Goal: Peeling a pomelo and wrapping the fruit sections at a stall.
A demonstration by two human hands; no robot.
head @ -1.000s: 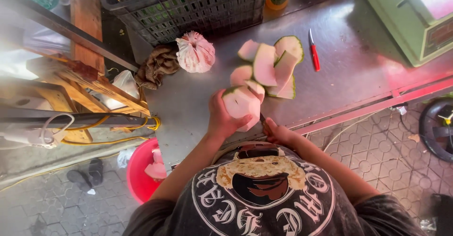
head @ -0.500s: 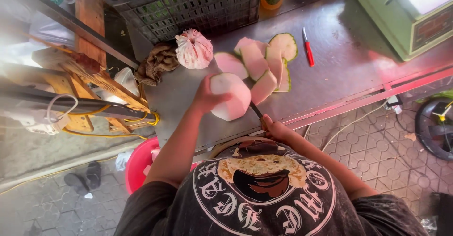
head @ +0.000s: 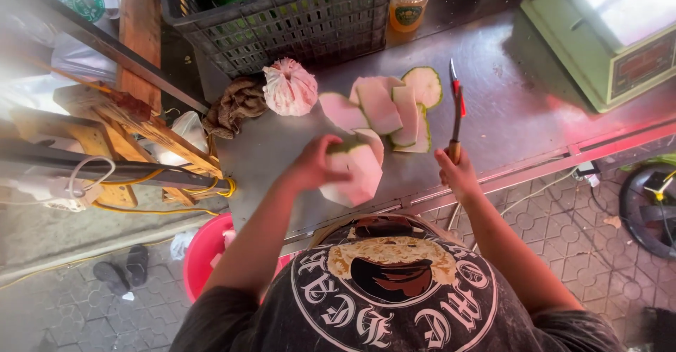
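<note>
Standing at a steel surface (head: 535,120), with a dark crate (head: 282,21) at its far edge. Gripping a peeled pale fruit (head: 355,172) near the front edge, left hand (head: 313,163) wrapped over its top. Lying just behind: cut slices (head: 394,109). Clasping a knife (head: 454,116), right hand (head: 458,174) closed around its handle, blade pointing away.

A grey metal counter (head: 507,120) is carrying the goods: cut fruit slices (head: 394,105) are lying in an overlapping pile at its middle, a tied pink bag (head: 289,88) and a brown rag (head: 236,105) are sitting just left of them, and a dark plastic crate (head: 282,24), a drink cup (head: 410,3) and a green scale (head: 605,35) are standing along the far side
</note>
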